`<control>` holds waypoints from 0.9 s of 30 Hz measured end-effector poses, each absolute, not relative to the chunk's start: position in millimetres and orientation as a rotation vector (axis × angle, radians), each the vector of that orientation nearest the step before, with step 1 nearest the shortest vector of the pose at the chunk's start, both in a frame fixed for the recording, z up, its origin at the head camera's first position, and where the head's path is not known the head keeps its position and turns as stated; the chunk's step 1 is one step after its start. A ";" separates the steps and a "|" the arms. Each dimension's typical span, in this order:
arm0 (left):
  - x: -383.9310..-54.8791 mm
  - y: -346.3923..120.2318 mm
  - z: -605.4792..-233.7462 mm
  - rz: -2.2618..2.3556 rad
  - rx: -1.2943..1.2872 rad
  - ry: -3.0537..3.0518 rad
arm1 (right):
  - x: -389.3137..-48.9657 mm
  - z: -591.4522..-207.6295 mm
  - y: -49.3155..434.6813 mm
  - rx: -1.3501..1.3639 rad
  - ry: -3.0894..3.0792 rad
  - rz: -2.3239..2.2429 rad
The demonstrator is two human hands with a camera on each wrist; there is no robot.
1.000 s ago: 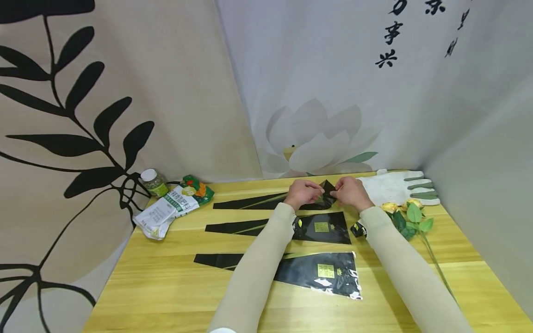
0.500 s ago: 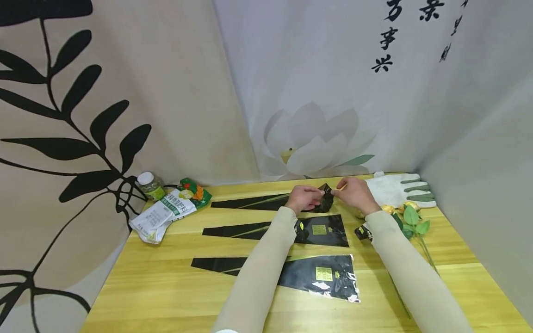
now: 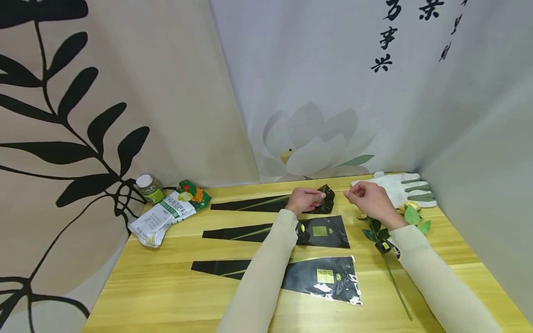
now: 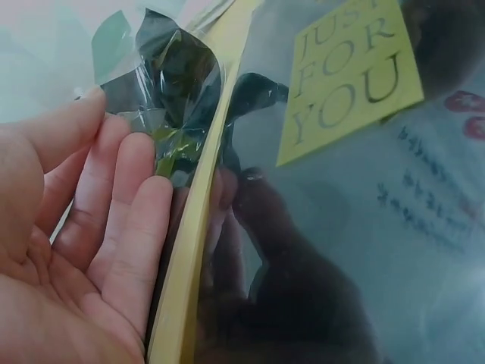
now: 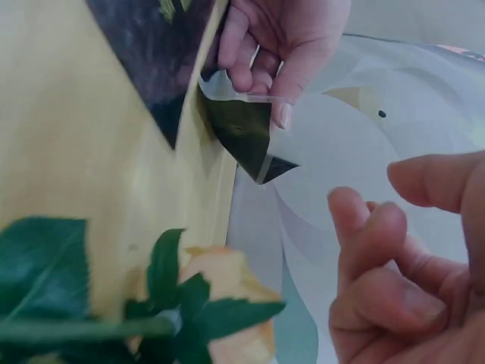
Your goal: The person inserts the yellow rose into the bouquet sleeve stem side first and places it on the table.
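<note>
My left hand (image 3: 306,200) pinches the mouth edge of the farthest black flower sleeve (image 3: 241,204). In the right wrist view its thumb and fingers hold the clear rim of the sleeve (image 5: 241,125), which stands lifted and bent. My right hand (image 3: 370,201) hovers to the right, apart from the sleeve, fingers loosely curled around nothing. Under that hand lie yellow artificial roses; one rose (image 5: 227,284) shows its green leaves in the right wrist view. A printed "JUST FOR YOU" label (image 4: 348,76) fills part of the left wrist view, beside my left hand (image 4: 91,205).
Two more black sleeves lie flat nearer me: a middle one (image 3: 333,231) and a front one (image 3: 345,273). A white glove (image 3: 393,186) lies at the back right, a rose stem (image 3: 399,291) in front. A lidded jar (image 3: 151,189) and a snack pouch (image 3: 166,217) occupy the left.
My right hand has let go of the sleeve's mouth and moved right, over the roses. The left hand keeps its pinch on the edge.
</note>
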State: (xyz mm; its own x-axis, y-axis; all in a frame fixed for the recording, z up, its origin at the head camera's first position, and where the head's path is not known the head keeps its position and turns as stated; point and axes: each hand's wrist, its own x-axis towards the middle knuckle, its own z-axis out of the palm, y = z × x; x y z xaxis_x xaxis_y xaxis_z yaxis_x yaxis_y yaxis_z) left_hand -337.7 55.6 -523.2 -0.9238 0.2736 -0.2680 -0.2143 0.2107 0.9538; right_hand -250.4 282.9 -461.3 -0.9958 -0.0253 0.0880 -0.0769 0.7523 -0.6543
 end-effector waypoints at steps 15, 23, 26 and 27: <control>-341.5 59.2 -526.1 1.724 0.045 2.139 | -187.5 -458.8 321.7 0.060 -2.819 1.340; -341.2 55.6 -525.6 1.719 0.063 2.161 | -162.3 -465.8 331.8 0.034 -2.854 1.412; -340.5 55.1 -527.8 1.709 0.071 2.158 | -151.8 -474.4 336.2 0.038 -2.857 1.429; -340.1 55.2 -528.7 1.705 0.077 2.153 | -148.3 -477.3 337.8 0.034 -2.858 1.429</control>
